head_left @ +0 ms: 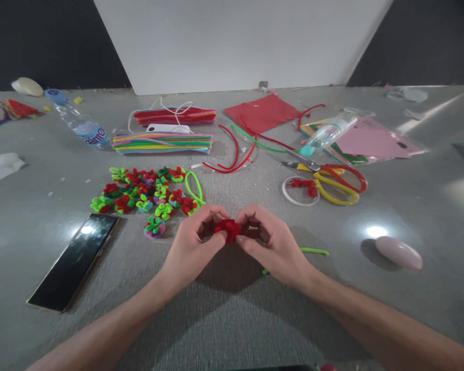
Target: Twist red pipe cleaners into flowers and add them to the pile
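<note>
A red pipe-cleaner flower is pinched between both hands above the grey table. My left hand grips its left side with thumb and fingers closed. On the opposite side, the thumb and fingertips of my right hand close on it too. Beyond my left hand lies a cluster of finished pipe-cleaner flowers, mostly red and green. A bright green pipe-cleaner loop rests beside the cluster. Partly under my right hand, a short green pipe cleaner sticks out.
Bundled pipe cleaners, a white phone and a red sheet lie farther back. Scissors and a white ring are at right. A dark phone, a water bottle and a pink oval object flank the sides.
</note>
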The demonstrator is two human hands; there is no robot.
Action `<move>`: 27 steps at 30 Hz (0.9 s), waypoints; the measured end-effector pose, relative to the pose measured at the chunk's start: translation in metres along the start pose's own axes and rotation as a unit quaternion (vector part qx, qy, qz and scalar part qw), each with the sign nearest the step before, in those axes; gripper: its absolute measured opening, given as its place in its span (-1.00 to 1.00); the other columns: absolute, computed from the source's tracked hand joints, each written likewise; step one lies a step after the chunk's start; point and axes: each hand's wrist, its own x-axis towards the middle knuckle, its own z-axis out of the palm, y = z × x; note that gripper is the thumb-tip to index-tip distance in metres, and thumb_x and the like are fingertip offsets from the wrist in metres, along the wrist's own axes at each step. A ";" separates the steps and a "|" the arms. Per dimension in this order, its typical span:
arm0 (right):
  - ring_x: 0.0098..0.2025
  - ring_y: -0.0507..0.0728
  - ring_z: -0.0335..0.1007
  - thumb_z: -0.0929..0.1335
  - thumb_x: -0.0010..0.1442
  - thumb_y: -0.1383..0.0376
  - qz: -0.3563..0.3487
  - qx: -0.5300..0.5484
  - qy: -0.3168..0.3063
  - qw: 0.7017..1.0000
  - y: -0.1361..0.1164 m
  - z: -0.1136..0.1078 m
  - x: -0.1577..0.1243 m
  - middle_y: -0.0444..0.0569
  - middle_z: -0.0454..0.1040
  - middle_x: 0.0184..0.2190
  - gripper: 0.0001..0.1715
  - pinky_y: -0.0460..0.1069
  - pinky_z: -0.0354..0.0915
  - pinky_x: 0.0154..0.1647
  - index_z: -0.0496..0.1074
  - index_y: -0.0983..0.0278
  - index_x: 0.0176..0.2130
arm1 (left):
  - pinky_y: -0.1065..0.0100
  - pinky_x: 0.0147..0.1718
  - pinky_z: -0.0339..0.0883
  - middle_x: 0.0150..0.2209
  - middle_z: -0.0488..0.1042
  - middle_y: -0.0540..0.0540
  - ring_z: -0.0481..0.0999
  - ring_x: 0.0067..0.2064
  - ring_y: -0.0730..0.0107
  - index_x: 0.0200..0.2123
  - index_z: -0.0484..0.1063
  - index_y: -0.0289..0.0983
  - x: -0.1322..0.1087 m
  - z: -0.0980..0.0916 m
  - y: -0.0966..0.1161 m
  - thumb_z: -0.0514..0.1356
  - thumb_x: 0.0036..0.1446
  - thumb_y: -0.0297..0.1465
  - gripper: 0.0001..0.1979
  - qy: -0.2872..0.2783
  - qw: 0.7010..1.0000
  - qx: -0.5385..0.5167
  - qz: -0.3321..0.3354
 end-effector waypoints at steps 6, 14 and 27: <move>-0.24 0.06 0.46 0.38 0.24 0.39 -0.017 -0.013 0.004 1.000 -0.003 -0.001 0.000 -0.10 0.50 -0.24 -0.85 -0.04 0.40 -0.27 0.42 0.20 -0.15 | 0.34 -0.15 0.46 -0.19 0.66 -0.04 0.62 -0.18 0.36 -0.08 0.59 -0.23 0.000 0.000 0.001 0.19 0.12 -0.52 -0.68 -0.013 1.000 0.027 -0.006; -0.23 0.06 0.48 0.38 0.32 0.34 -0.018 -0.024 0.005 1.000 0.001 -0.002 0.000 -0.09 0.52 -0.23 -0.91 -0.04 0.41 -0.27 0.44 0.19 -0.14 | 0.32 -0.15 0.50 -0.21 0.68 -0.04 0.64 -0.19 0.33 -0.19 0.62 -0.24 0.000 -0.002 0.001 0.18 0.08 -0.54 -0.73 -0.003 0.999 0.046 0.013; -0.20 0.04 0.49 0.39 0.21 0.46 -0.043 -0.011 -0.006 0.999 -0.001 -0.001 0.001 -0.12 0.53 -0.21 -0.76 -0.05 0.44 -0.20 0.45 0.19 -0.13 | 0.38 -0.21 0.46 -0.27 0.65 0.00 0.60 -0.24 0.40 -0.22 0.58 -0.24 -0.003 0.000 0.003 0.19 0.11 -0.52 -0.80 0.007 0.999 0.047 0.014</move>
